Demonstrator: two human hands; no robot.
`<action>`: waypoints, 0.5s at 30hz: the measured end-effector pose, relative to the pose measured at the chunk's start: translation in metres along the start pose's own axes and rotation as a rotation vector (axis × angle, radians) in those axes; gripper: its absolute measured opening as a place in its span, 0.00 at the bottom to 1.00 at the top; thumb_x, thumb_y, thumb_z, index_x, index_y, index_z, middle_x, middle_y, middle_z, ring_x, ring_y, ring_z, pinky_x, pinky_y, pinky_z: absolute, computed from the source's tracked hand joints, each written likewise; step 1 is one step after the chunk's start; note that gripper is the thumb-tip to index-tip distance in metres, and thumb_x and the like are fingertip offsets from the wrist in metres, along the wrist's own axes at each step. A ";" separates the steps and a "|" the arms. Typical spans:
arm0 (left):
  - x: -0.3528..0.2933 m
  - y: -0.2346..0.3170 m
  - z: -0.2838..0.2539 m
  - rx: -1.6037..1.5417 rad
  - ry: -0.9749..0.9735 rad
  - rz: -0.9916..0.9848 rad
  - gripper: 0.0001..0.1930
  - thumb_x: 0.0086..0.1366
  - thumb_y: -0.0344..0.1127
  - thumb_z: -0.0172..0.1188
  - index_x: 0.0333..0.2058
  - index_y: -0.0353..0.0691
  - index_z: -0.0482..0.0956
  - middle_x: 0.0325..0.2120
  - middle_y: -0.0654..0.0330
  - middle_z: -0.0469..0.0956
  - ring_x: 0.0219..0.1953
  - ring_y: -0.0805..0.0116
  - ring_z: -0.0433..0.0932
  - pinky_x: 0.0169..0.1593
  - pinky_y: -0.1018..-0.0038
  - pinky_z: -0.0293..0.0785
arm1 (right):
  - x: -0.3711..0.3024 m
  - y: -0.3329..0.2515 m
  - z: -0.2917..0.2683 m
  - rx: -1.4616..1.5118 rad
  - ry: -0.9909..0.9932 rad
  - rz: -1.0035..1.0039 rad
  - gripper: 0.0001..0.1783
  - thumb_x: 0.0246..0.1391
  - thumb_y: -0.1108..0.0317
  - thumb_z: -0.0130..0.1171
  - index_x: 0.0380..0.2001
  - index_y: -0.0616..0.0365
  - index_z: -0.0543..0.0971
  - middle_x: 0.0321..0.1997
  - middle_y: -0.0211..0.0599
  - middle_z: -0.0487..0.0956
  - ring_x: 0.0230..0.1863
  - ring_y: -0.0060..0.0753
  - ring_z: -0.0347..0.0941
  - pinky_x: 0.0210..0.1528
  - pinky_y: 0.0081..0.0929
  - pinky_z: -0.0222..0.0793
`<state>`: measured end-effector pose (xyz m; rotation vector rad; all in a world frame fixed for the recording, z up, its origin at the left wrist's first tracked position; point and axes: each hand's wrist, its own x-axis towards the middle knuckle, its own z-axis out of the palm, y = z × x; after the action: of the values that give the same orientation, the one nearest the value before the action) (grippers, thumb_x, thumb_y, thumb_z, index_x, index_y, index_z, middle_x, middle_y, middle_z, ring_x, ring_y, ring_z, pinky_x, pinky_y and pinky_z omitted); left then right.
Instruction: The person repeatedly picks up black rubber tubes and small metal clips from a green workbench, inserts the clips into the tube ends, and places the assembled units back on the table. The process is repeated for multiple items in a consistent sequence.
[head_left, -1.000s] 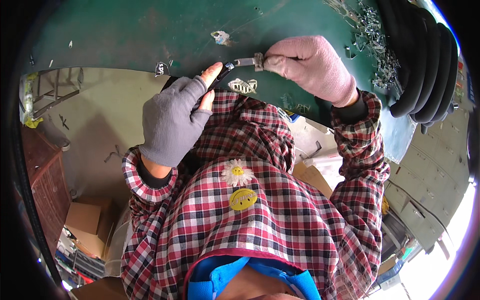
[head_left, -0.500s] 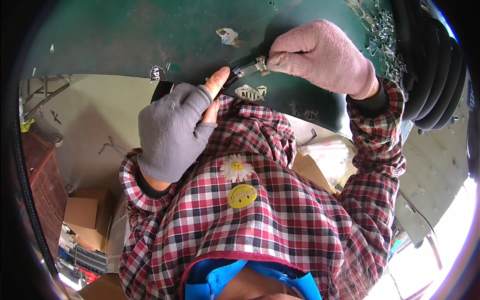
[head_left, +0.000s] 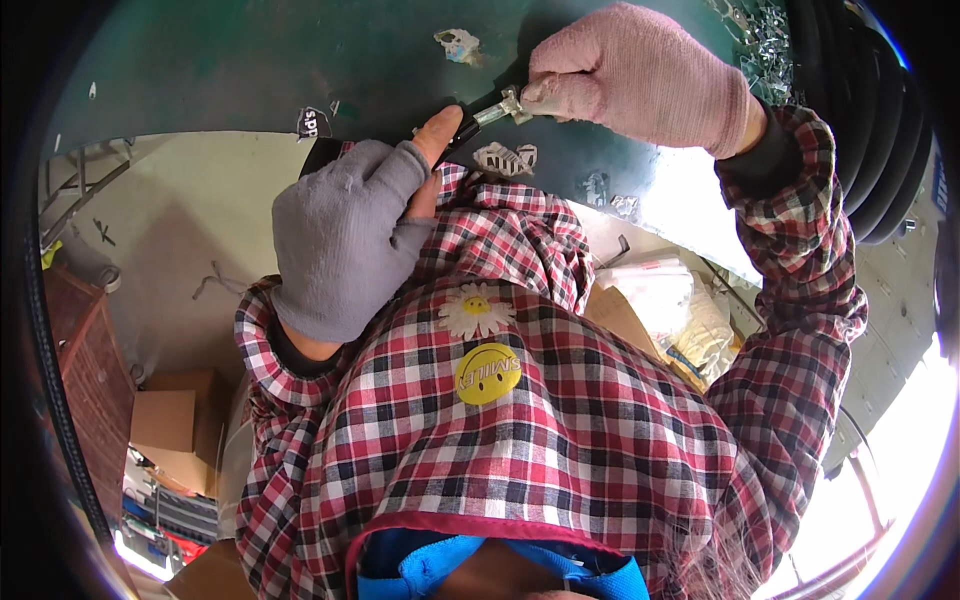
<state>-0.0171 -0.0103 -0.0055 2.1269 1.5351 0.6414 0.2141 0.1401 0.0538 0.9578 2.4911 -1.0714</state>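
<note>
My left hand (head_left: 345, 240), knuckles up, clamps a black rod (head_left: 465, 129); my knit-gloved right hand (head_left: 640, 85) pinches a shiny clip (head_left: 511, 103).

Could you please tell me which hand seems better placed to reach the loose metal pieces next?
Probably the right hand: it is much nearer the loose metal pieces, though it pinches a metal fitting. The left hand is farther away, holding a black tube.

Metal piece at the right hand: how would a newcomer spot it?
Find the green tabletop, then the pink-gloved right hand. The small silvery metal piece juts from its grip toward the black piece in the left hand. Unlike the shiny scraps at upper right, it is held.
</note>
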 end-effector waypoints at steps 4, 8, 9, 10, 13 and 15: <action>-0.001 -0.002 0.002 -0.031 -0.010 -0.035 0.30 0.59 0.30 0.67 0.62 0.55 0.77 0.24 0.57 0.74 0.24 0.58 0.76 0.29 0.65 0.72 | 0.008 -0.006 0.003 -0.056 -0.007 -0.009 0.15 0.59 0.53 0.62 0.28 0.52 0.82 0.26 0.47 0.78 0.32 0.56 0.76 0.34 0.44 0.72; 0.003 -0.002 0.000 -0.024 -0.029 -0.045 0.29 0.60 0.28 0.66 0.61 0.53 0.78 0.24 0.54 0.74 0.25 0.56 0.76 0.31 0.64 0.72 | 0.011 -0.002 0.005 -0.036 0.037 -0.076 0.16 0.58 0.53 0.61 0.28 0.53 0.82 0.26 0.47 0.79 0.32 0.56 0.77 0.35 0.44 0.73; 0.004 -0.003 0.000 -0.019 -0.025 -0.046 0.28 0.60 0.28 0.66 0.61 0.53 0.78 0.25 0.54 0.75 0.25 0.56 0.77 0.31 0.64 0.72 | 0.013 0.000 0.005 -0.027 0.043 -0.095 0.16 0.58 0.53 0.60 0.28 0.54 0.83 0.26 0.47 0.79 0.32 0.56 0.77 0.35 0.44 0.73; 0.006 -0.003 0.000 -0.013 -0.021 -0.048 0.28 0.60 0.28 0.66 0.60 0.53 0.78 0.25 0.54 0.75 0.25 0.56 0.77 0.31 0.64 0.73 | 0.015 0.001 0.003 -0.028 0.023 -0.086 0.16 0.58 0.53 0.60 0.28 0.54 0.83 0.27 0.46 0.80 0.32 0.55 0.77 0.35 0.44 0.73; 0.009 -0.007 0.002 0.018 0.010 -0.037 0.26 0.61 0.29 0.66 0.60 0.52 0.79 0.26 0.54 0.77 0.26 0.55 0.78 0.31 0.64 0.73 | 0.023 -0.001 -0.003 -0.032 -0.025 -0.070 0.16 0.58 0.54 0.60 0.29 0.55 0.84 0.27 0.46 0.81 0.32 0.54 0.78 0.36 0.43 0.74; 0.008 -0.013 0.006 0.037 0.042 -0.016 0.26 0.61 0.32 0.66 0.59 0.54 0.79 0.26 0.55 0.78 0.26 0.56 0.78 0.29 0.64 0.73 | 0.029 -0.001 -0.005 -0.032 -0.042 -0.066 0.15 0.58 0.54 0.60 0.29 0.55 0.84 0.27 0.45 0.81 0.33 0.52 0.79 0.36 0.42 0.74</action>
<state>-0.0207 0.0009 -0.0169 2.1387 1.5966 0.6607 0.1923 0.1568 0.0440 0.8406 2.5139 -1.0573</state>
